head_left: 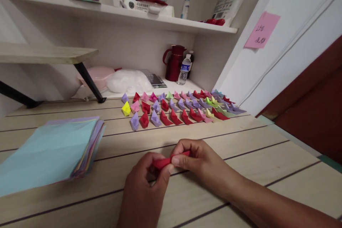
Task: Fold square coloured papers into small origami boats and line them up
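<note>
Between my two hands is a small piece of folded red paper (162, 163), partly covered by my fingers. My left hand (146, 176) pinches its left end between thumb and fingers. My right hand (193, 156) grips the other end, thumb pressed on the near face. Both hands are just above the slatted wooden table (240, 142). Beyond them stand several folded paper boats in rows, among them a red boat (144, 119), a purple boat (134, 121) and a yellow boat (126, 109).
A stack of coloured paper sheets (53, 149) lies at the left, pale blue on top. Behind the boats are a dark red jug (174, 64), a water bottle (184, 70) and a white plastic bag (129, 81). A small raised shelf (48, 53) stands at the back left.
</note>
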`<state>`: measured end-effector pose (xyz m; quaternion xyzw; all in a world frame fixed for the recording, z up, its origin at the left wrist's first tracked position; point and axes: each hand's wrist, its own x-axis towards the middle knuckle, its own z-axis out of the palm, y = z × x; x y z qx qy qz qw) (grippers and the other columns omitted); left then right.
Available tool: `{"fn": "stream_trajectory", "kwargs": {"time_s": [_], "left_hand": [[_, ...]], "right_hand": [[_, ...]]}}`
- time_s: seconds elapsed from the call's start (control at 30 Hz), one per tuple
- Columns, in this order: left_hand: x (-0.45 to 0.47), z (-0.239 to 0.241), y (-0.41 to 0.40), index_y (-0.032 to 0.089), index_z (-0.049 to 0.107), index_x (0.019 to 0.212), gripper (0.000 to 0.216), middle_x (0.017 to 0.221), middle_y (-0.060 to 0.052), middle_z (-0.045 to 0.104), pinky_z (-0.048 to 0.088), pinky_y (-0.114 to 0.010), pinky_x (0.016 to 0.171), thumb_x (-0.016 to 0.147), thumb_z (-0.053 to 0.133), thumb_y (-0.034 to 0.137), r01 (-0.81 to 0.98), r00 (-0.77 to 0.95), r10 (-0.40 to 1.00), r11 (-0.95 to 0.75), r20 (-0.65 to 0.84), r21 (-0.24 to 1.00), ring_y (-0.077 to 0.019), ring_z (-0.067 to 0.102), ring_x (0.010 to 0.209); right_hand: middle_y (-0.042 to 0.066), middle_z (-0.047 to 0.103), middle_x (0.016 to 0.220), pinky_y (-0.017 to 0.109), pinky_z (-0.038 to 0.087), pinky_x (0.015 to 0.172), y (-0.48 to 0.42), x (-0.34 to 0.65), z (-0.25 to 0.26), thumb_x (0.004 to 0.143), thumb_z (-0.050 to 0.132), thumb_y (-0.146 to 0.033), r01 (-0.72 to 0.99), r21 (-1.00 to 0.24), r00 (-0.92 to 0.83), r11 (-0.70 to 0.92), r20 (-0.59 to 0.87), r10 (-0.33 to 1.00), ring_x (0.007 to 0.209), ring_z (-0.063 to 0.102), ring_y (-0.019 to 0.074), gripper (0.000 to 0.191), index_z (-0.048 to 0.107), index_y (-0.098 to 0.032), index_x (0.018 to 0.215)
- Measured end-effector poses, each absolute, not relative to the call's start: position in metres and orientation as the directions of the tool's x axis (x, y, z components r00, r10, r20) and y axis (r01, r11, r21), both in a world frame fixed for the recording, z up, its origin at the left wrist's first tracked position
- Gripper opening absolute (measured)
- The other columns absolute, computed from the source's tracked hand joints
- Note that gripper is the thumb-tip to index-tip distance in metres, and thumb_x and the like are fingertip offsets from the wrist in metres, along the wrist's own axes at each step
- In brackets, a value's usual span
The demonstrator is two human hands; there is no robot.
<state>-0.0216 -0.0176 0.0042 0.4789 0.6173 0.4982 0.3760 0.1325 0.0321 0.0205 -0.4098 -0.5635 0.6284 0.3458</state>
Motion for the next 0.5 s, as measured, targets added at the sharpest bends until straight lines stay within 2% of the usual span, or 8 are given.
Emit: {"fn": "stream_trajectory", "kwargs": {"time_s": [0.1, 0.2, 0.37, 0.5], "left_hand": [[-0.025, 0.007, -0.016, 0.021, 0.066, 0.082, 0.027, 0.066, 0.002, 0.062, 0.045, -0.025, 0.06, 0.079, 0.062, 0.047, -0.036, -0.245, 0.969, 0.037, -0.044, 0.999, -0.0146, 0.055, 0.057], [-0.029, 0.008, -0.015, 0.02, 0.066, 0.078, 0.033, 0.061, 0.003, 0.06, 0.045, -0.025, 0.06, 0.085, 0.054, 0.05, -0.079, -0.21, 0.973, 0.079, -0.094, 0.994, -0.0139, 0.055, 0.054], [-0.026, 0.001, -0.013, 0.02, 0.068, 0.076, 0.022, 0.06, 0.003, 0.059, 0.042, -0.024, 0.056, 0.077, 0.065, 0.041, -0.073, -0.09, 0.991, 0.092, -0.098, 0.993, -0.0124, 0.052, 0.053], [-0.022, -0.003, -0.012, 0.02, 0.068, 0.076, 0.013, 0.061, 0.004, 0.058, 0.041, -0.023, 0.052, 0.072, 0.068, 0.032, -0.109, -0.099, 0.99, 0.093, -0.104, 0.99, -0.0113, 0.05, 0.053]], "right_hand": [[0.002, 0.068, 0.065, 0.023, 0.045, 0.064, 0.034, 0.132, 0.018, 0.07, 0.082, -0.034, -0.225, -0.913, -0.394, -0.341, -0.235, 0.889, 0.062, 0.06, 0.0119, 0.027, 0.064, -0.014, 0.069], [0.003, 0.068, 0.063, 0.024, 0.05, 0.062, 0.036, 0.13, 0.016, 0.066, 0.084, -0.031, -0.349, -0.835, -0.412, -0.426, -0.272, 0.87, 0.059, 0.062, 0.0123, 0.026, 0.065, -0.013, 0.069], [0.003, 0.068, 0.062, 0.024, 0.052, 0.058, 0.034, 0.129, 0.014, 0.067, 0.084, -0.029, -0.37, -0.799, -0.476, -0.474, -0.275, 0.835, 0.054, 0.06, 0.0106, 0.024, 0.067, -0.012, 0.07], [0.002, 0.067, 0.059, 0.023, 0.049, 0.059, 0.03, 0.128, 0.013, 0.067, 0.084, -0.03, -0.338, -0.83, -0.457, -0.444, -0.268, 0.848, 0.053, 0.058, 0.0103, 0.025, 0.066, -0.013, 0.068]]}}
